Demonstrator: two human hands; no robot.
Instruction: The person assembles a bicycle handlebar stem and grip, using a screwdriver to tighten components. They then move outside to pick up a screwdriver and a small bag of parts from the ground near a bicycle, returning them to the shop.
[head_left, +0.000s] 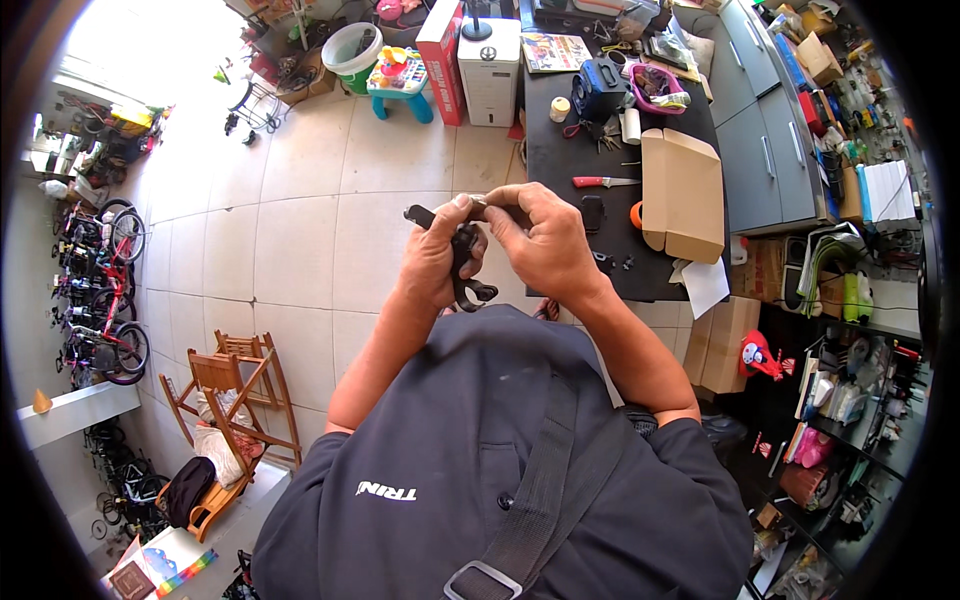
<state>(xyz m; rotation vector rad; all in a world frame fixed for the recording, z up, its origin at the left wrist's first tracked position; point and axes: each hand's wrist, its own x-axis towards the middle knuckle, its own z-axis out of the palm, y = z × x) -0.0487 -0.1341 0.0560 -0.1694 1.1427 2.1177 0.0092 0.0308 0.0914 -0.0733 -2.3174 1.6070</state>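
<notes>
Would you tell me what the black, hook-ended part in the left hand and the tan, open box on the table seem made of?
Black, hook-ended part: perhaps semi-gloss coated metal or hard plastic, given slight highlights on its dark surface. Tan, open box: apparently matte cardboard, judging by its brown folded flaps.

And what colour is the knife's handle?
The knife's handle is red, seen best in the head view.

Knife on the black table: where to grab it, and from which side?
The red handle, likely best from above or the person's left: the knife lies flat, handle leftward, its blade pointing right toward the open cardboard box.
</notes>
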